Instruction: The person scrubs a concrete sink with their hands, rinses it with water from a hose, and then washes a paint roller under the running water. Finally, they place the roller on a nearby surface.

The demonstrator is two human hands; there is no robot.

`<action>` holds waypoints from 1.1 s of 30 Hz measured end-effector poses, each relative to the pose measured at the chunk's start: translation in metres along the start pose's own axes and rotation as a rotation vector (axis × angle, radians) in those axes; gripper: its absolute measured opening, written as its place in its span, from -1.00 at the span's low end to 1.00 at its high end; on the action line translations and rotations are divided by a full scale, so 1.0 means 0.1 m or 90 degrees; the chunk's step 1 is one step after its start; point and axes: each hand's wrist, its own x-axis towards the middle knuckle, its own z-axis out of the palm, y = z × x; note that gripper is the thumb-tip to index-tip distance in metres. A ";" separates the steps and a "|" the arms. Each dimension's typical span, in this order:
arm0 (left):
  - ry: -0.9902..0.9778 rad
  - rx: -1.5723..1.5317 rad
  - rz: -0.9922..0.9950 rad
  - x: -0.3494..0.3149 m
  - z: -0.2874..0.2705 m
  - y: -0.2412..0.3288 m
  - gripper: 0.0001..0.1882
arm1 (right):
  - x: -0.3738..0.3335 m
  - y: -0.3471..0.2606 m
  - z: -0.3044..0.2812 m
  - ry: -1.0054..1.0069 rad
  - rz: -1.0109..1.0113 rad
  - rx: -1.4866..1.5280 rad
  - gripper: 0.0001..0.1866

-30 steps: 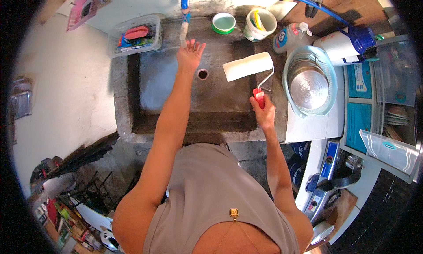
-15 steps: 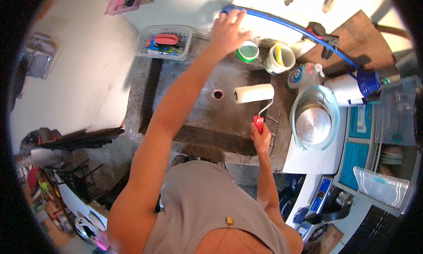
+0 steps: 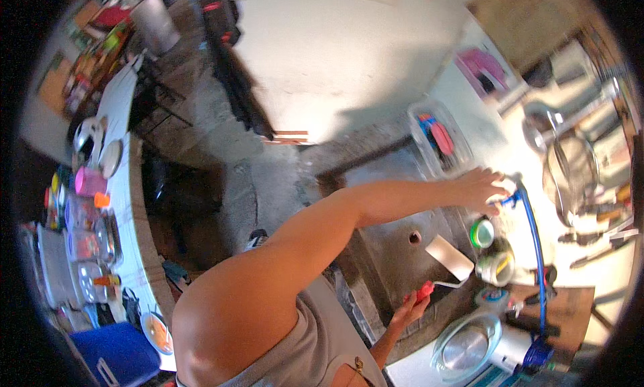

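My right hand [image 3: 410,310] is closed round the red handle of a paint roller [image 3: 449,258]. The roller's pale sleeve is held over the concrete sink [image 3: 386,266], near the round drain hole. My left arm reaches across the sink to the wall. There my left hand [image 3: 479,189], slightly blurred, has its fingers spread beside a blue tap [image 3: 511,199]. Whether the fingertips touch the tap I cannot tell. A blue hose [image 3: 537,253] runs from the tap along the wall.
By the sink's wall side are a clear basket [image 3: 429,155] with a pink brush, a green-rimmed tub [image 3: 481,233] and a white bucket [image 3: 496,267]. A light-blue basin [image 3: 466,347] stands beside the sink. Pans [image 3: 570,172] hang on the wall. A counter [image 3: 121,186] lies at the left.
The view has swung to the left, so the sink now appears turned and farther right. My left hand stays by the hose's tap end, and the roller remains in my right hand.
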 end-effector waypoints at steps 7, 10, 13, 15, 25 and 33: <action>0.110 -0.117 -0.493 -3.32 -1.81 -1.04 -0.65 | -0.47 -0.16 0.61 -0.198 -0.370 -0.312 -0.43; 0.238 -0.078 -0.820 -5.15 -2.46 -1.19 -0.59 | -0.67 -0.13 1.11 -0.070 -0.281 -0.361 -0.42; 0.130 0.119 -0.976 -6.46 -3.29 -0.88 -0.58 | -0.63 -0.04 1.51 -0.104 -0.121 -0.586 -0.42; 0.190 0.088 -1.081 -7.35 -3.69 -0.75 -0.57 | -0.54 0.27 1.85 0.009 -0.214 -0.599 -0.43; 0.494 -0.024 -1.058 -8.44 -4.89 -1.14 -0.84 | -0.56 -0.05 2.63 0.264 0.018 -0.697 -0.64; 0.662 -0.441 -0.918 -9.27 -5.82 -3.16 -0.89 | -1.35 -0.87 4.15 0.480 -0.236 -0.642 -0.71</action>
